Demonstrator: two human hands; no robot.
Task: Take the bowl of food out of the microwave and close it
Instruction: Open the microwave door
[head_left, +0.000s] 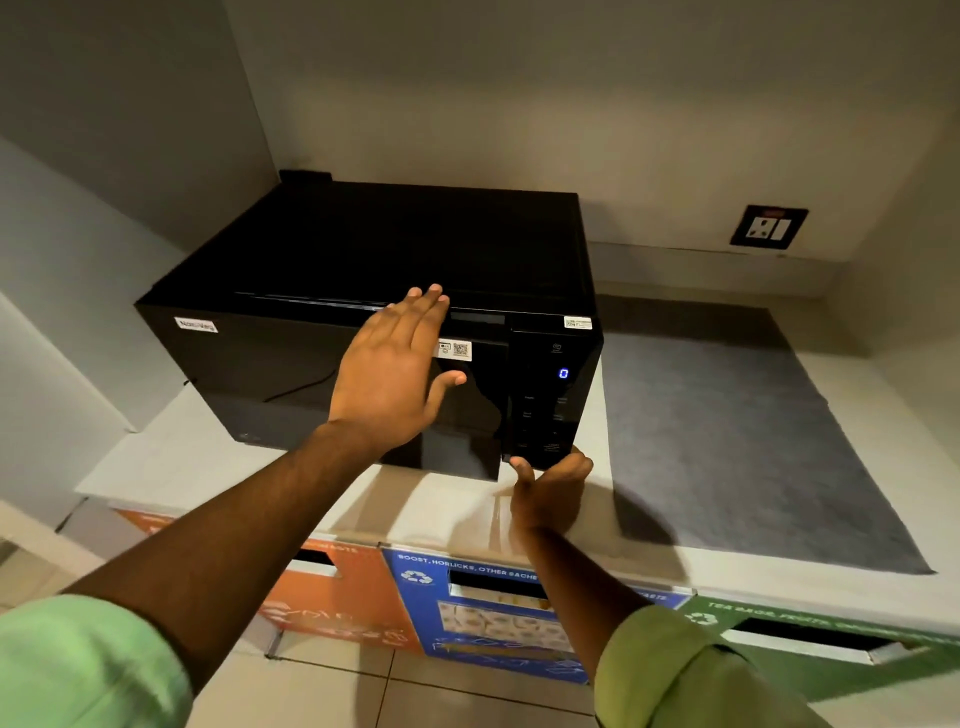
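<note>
Head view: black microwave (363, 291) on the counter, door shut.
Bowl: unseen, presumably inside.
My left hand (395, 374): fingers spread flat against the door.
My right hand (550, 483): loosely curled, empty, under the door's near-right corner.
Advice: brace left, pull door edge.

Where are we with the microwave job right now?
Done: nothing visible; no bowl in view. In hand: left hand spread flat against the microwave door, right hand under the control panel's lower corner. The door looks shut or nearly so. Left: opening, taking the bowl out, closing.
</note>
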